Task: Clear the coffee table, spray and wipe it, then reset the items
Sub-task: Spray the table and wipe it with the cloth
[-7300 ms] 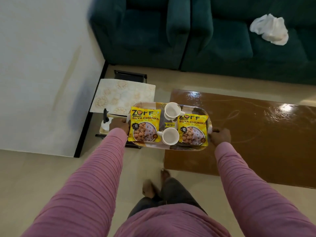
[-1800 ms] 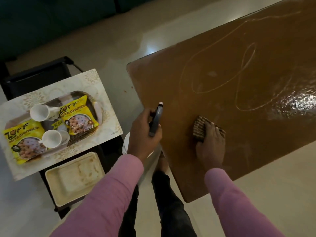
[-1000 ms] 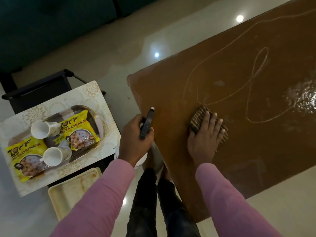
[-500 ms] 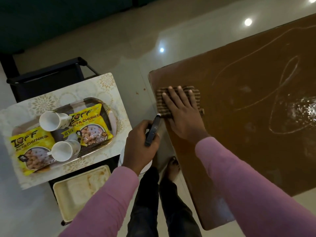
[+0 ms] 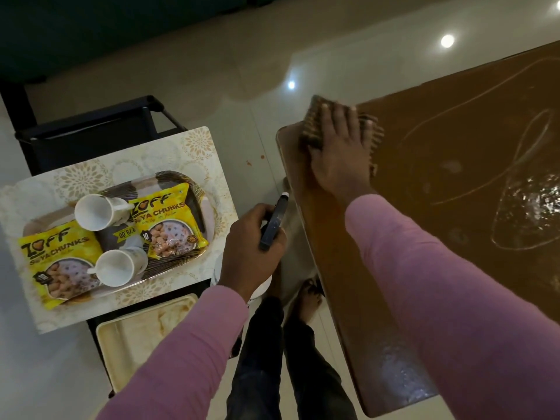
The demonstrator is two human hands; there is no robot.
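My right hand (image 5: 341, 150) lies flat, fingers straight, on a striped brown cloth (image 5: 312, 125) at the far left corner of the brown coffee table (image 5: 454, 207). Curved wet streaks and a glossy patch mark the tabletop to the right. My left hand (image 5: 251, 250) grips a spray bottle (image 5: 274, 221) by its dark head, just off the table's left edge; its white body shows below my wrist. On the side table (image 5: 197, 147) at the left sits the tray (image 5: 194, 189) with two white cups (image 5: 97, 212) (image 5: 116, 268) and two yellow soya chunk packets (image 5: 165, 222) (image 5: 57, 256).
A cream tray (image 5: 142, 331) lies on the side table's lower shelf. A dark chair frame (image 5: 91, 122) stands behind the side table, with a dark green sofa along the top. My legs and bare feet (image 5: 309, 301) stand between the two tables on the pale tiled floor.
My right hand has slid the cloth from the table's near left area up to its far left corner. My left hand keeps the spray bottle beside the edge.
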